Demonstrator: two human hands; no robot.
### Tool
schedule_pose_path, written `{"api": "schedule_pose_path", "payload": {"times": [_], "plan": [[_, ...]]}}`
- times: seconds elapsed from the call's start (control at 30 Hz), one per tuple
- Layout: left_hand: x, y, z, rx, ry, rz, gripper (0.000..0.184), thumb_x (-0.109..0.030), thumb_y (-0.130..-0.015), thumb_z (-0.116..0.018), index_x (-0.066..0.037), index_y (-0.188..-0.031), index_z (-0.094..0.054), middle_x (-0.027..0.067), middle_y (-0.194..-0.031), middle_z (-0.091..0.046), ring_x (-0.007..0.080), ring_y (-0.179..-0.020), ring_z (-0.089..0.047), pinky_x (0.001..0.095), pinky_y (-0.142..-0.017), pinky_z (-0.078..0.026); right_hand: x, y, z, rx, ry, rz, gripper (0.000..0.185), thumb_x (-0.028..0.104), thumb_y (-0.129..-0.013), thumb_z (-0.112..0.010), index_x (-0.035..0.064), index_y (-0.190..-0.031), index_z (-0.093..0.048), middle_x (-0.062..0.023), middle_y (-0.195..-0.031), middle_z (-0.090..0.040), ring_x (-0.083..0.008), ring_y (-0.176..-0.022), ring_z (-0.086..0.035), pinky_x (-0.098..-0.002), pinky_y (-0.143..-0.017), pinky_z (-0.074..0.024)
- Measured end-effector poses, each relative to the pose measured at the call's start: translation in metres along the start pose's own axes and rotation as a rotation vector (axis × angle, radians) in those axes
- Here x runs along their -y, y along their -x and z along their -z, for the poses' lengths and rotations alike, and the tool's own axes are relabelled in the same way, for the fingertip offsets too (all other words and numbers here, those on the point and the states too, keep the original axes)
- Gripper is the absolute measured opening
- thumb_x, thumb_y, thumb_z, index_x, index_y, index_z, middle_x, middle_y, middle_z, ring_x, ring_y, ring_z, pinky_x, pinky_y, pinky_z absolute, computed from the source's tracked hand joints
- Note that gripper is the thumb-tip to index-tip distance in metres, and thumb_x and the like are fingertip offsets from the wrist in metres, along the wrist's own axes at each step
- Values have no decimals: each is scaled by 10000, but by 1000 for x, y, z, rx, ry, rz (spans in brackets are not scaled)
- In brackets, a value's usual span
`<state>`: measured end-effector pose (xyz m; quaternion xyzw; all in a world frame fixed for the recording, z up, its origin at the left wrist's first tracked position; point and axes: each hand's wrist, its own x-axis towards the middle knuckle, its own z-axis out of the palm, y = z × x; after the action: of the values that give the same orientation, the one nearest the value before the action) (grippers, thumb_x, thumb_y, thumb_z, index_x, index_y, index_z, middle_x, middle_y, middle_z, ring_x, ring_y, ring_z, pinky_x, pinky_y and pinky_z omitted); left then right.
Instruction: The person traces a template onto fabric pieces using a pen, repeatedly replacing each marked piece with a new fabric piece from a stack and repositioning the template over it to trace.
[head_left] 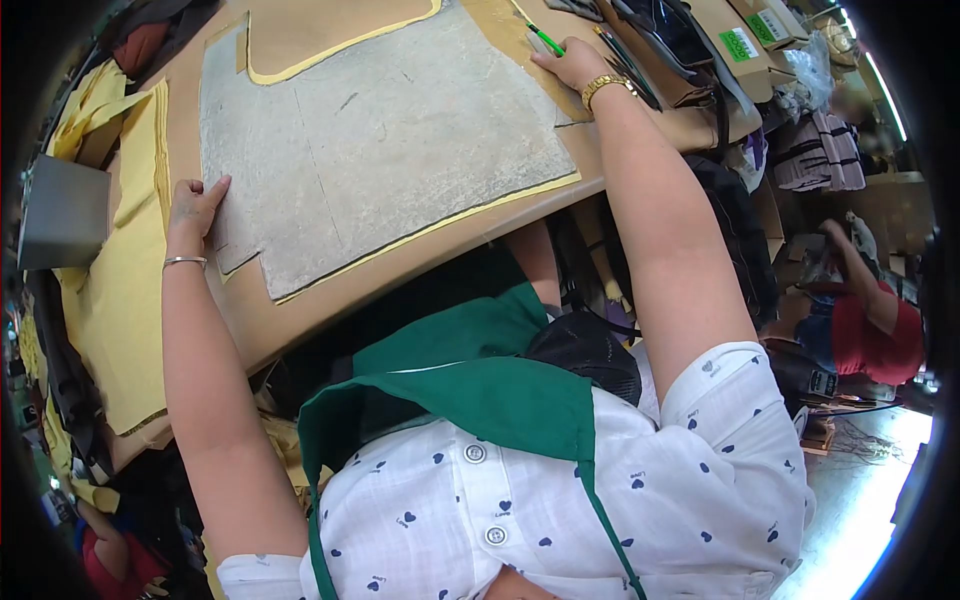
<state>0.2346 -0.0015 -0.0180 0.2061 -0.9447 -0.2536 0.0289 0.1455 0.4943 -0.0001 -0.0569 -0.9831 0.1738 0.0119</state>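
Observation:
A worn grey pattern sheet (pixel 390 140) lies on the table, with a yellow edge of cloth (pixel 440 215) showing from under it. At its left edge, my left hand (pixel 195 208) rests with thumb and forefinger apart, the thumb touching the sheet; its other fingers are partly hidden. Near the upper right corner, my right hand (pixel 580 66) is closed around a green pen (pixel 546 41). A gold-coloured watch or bracelet (pixel 606 88) circles my right wrist.
Yellow cloth (pixel 125 320) hangs over the table's left side beside a grey box-like block (pixel 65 212). Pencils (pixel 630 70), a dark bag (pixel 672 35) and cardboard boxes (pixel 740 45) lie at the right. A person in red (pixel 878 330) is farther right.

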Motion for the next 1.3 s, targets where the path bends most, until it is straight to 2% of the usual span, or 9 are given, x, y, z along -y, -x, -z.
{"api": "schedule_pose_path", "payload": {"times": [0.4,0.63,0.7,0.73,0.8,0.87,1.03,1.13,1.3], "plan": [[-4,4,0,-10,15,9,579,-398,-638,-698,33,-959,-483,122,-846,-547,196,-759,-525,302,-676,-438,1,2,1,13,-3,-22,534,457,-682,-628,-11,-926,-546,-170,-893,-590,-260,-819,-577,-345,-721,-434],[-57,60,1,-358,-331,-456,602,-231,-649,-687,-28,-1152,-425,199,-1072,-492,323,-996,-476,379,-845,-394,-5,15,-3,-326,-216,0,396,369,-688,-637,6,-832,-565,-142,-759,-591,-232,-676,-561,-340,-639,-429],[-70,77,-1,-239,-262,-640,596,-217,-629,-702,-49,-1140,-446,171,-1066,-504,316,-991,-476,368,-846,-390,11,35,2,-419,-771,35,249,246,-766,-576,2,-814,-560,-42,-651,-541,-146,-552,-470,-301,-558,-404],[-77,87,3,-95,-248,-670,639,-259,-597,-723,-82,-1147,-449,165,-1106,-479,329,-1004,-469,371,-867,-381,8,37,-2,-219,-1179,2,269,272,-810,-514,5,-809,-548,-1,-609,-487,-120,-517,-417,-264,-526,-375],[-88,105,11,66,-410,-626,703,-291,-568,-735,-107,-1173,-428,169,-1162,-433,348,-1021,-455,371,-883,-374,72,101,9,-165,-1166,90,314,312,-854,-426,21,-816,-539,8,-580,-446,-112,-508,-393,-244,-510,-355],[-94,113,18,234,-530,-555,773,-318,-542,-743,-132,-1205,-394,174,-1217,-380,366,-1037,-440,373,-897,-367,100,137,1,111,-794,389,377,356,-877,-351,32,-828,-539,2,-570,-430,-106,-528,-412,-243,-525,-367],[-75,106,16,395,-533,-505,911,-357,-509,-745,-184,-1278,-287,184,-1285,-296,388,-1070,-414,381,-896,-374,172,198,-59,681,-1130,491,177,194,-813,-545,22,-814,-504,-34,-674,-550,-87,-636,-515,-238,-570,-424],[-68,104,9,347,-543,-511,898,-415,-512,-744,-236,-1268,-293,106,-1227,-354,383,-1083,-404,468,-842,-393,193,215,-79,655,-1169,472,178,164,-757,-617,25,-805,-517,-32,-684,-560,-84,-611,-499,-243,-562,-423],[-80,104,15,427,-630,-455,912,-380,-508,-753,-242,-1277,-282,114,-1216,-365,367,-1085,-415,460,-849,-384,211,228,-97,400,-1072,560,179,155,-706,-662,43,-767,-536,-62,-679,-569,-120,-561,-493,-259,-549,-422]]}}
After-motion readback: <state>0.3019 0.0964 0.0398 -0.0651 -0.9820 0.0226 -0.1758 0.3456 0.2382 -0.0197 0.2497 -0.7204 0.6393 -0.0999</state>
